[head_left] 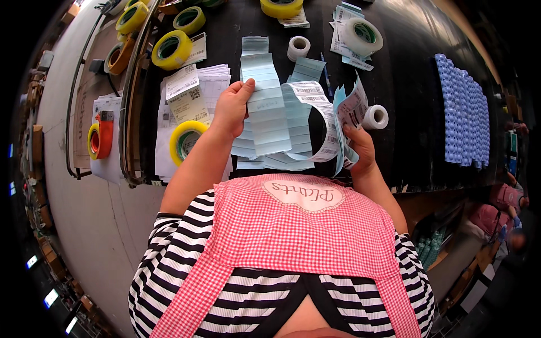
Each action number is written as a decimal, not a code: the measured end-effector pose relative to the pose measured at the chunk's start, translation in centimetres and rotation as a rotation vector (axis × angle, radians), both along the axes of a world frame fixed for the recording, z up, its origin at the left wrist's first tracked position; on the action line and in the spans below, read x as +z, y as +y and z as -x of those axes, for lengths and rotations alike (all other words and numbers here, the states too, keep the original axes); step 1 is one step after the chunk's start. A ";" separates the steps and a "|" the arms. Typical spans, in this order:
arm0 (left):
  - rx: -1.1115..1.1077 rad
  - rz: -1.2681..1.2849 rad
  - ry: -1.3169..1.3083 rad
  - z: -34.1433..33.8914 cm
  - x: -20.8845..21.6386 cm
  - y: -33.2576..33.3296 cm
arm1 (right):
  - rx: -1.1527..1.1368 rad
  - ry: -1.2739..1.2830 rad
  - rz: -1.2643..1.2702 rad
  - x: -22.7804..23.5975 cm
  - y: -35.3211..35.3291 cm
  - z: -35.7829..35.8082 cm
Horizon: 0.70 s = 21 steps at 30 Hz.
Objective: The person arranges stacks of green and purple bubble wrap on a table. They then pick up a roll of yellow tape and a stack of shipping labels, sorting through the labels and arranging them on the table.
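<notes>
My left hand (232,107) pinches the left edge of a pale blue label strip (267,107), which hangs with its blank backing showing. Fingers of my right hand (360,147) are closed on a bunch of printed labels (350,110), white with barcodes on one face and blue on the other. A curved label strip (319,104) loops between the middle pile and that bunch. Under and beside the strips, more pale blue label sheets (298,124) lie overlapping on the black table. Close by my right hand lies a small white roll (376,117).
Yellow tape rolls (171,49) and paper sheets (211,84) lie on the left. Another small white roll (298,48), a blue pen (326,73) and a clear tape roll (362,36) on labels are farther back. Blue-purple rolls (462,112) stand in rows at right.
</notes>
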State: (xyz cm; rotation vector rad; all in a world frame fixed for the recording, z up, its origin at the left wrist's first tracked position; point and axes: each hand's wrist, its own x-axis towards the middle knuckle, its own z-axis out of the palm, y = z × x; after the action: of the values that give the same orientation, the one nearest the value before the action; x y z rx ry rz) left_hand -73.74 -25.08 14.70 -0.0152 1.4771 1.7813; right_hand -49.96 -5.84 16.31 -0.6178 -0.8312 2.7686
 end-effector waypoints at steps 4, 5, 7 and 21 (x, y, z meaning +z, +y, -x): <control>0.041 -0.026 -0.010 0.2 -0.5 -0.4 | -0.039 -0.120 -0.173 -0.6 -0.4 0.9; 0.024 -0.017 0.017 0.4 -0.5 -0.8 | -0.053 -0.162 -0.249 -1.0 -0.7 1.4; -0.005 0.003 0.072 0.5 -0.8 -1.4 | -0.031 -0.234 -0.327 -1.6 -0.9 1.3; 0.204 0.258 0.350 6.1 3.6 -9.4 | -0.020 -0.353 -0.559 -4.9 -1.4 1.6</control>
State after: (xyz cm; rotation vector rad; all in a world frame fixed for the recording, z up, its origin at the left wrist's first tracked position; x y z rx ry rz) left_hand -79.88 -34.43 18.25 0.0165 2.0128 1.8044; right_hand -51.55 -7.20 11.43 -0.9889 -1.5752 2.2642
